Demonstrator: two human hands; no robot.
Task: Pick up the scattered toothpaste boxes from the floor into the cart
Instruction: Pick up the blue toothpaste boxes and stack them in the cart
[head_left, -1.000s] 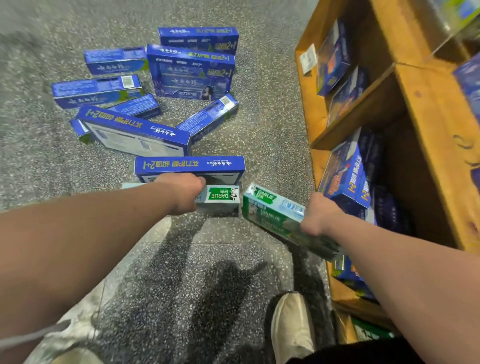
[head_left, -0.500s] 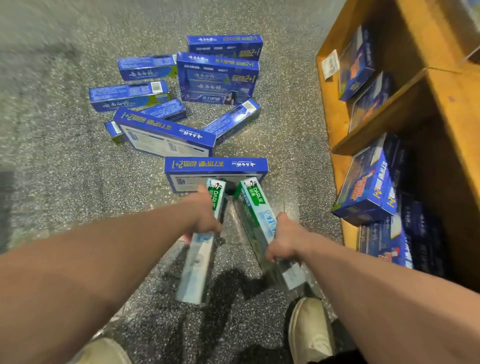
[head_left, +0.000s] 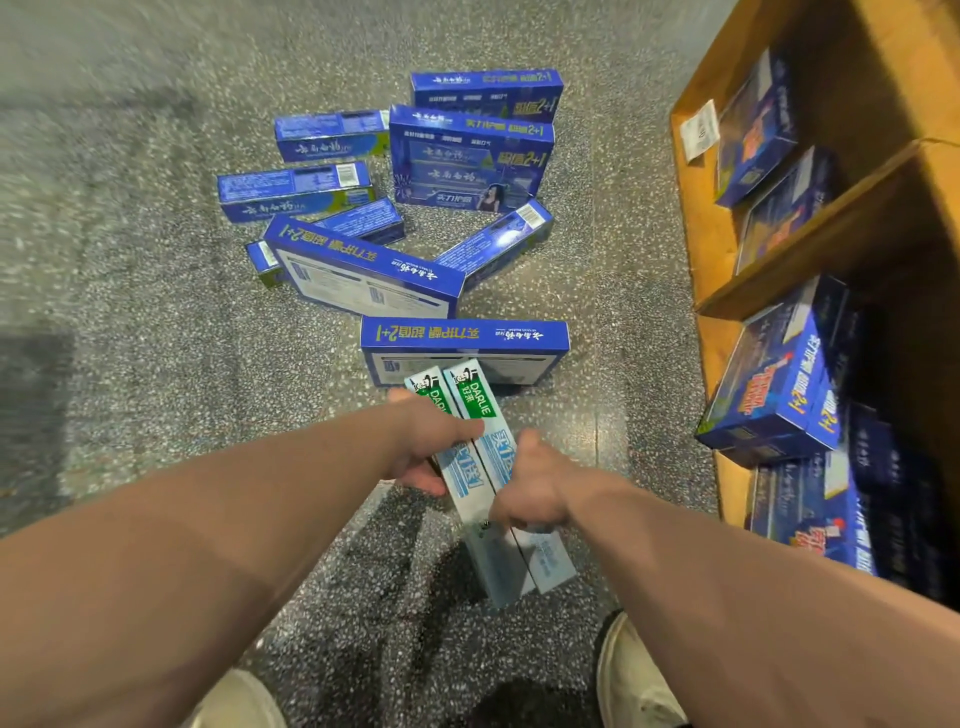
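Two green-and-white Darlie toothpaste boxes are held side by side above the floor. My left hand (head_left: 434, 441) grips the left Darlie box (head_left: 462, 480). My right hand (head_left: 535, 486) grips the right Darlie box (head_left: 475, 397). Beyond them a wide blue toothpaste box (head_left: 462, 335) lies on the speckled floor. Several more blue boxes (head_left: 363, 265) are scattered further out. The wooden cart (head_left: 711, 249) stands at the right, with blue boxes (head_left: 769, 389) stacked on its shelves.
My two light shoes (head_left: 631, 680) stand at the bottom edge, close under the held boxes. Grey speckled floor (head_left: 130, 249) stretches bare to the left. The cart's lower shelf edge (head_left: 727, 483) is just right of my right forearm.
Both hands have brought the two Darlie boxes together, now touching and parallel. A second ago the left one lay on the floor under my left hand.
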